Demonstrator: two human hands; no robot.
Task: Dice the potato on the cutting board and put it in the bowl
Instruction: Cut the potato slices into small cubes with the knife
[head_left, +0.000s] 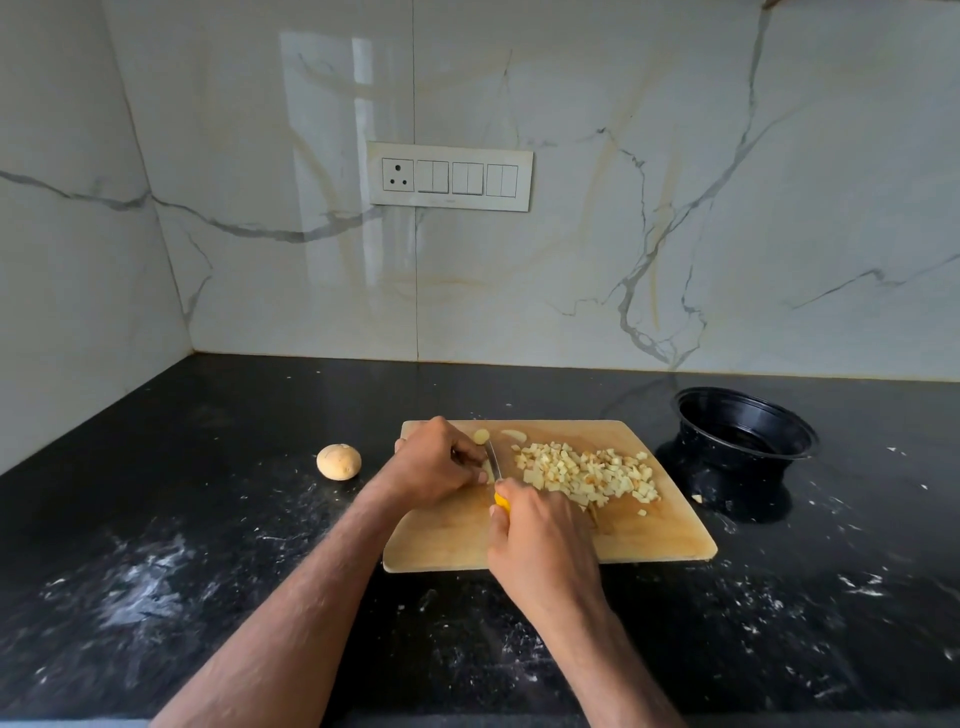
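Right hand (540, 540), lower centre of frame: fingers curled tight round the yellow handle of a knife (494, 462), blade pointing away toward the upper edge of the cutting board (649, 540). Left hand (436, 462), just left of the blade: fingers curled down over a small potato piece (483, 475) on the board, fingertips beside the blade; the piece is mostly hidden. Pile of diced potato (587, 473) lies on the board right of the knife, centre right. Two pale scraps (511, 434) near the board's upper edge. Black bowl (743, 431) stands on the dark tabletop (208, 519) at right, near the board but apart from it. A whole potato (338, 461) sits on the tabletop left of the board.
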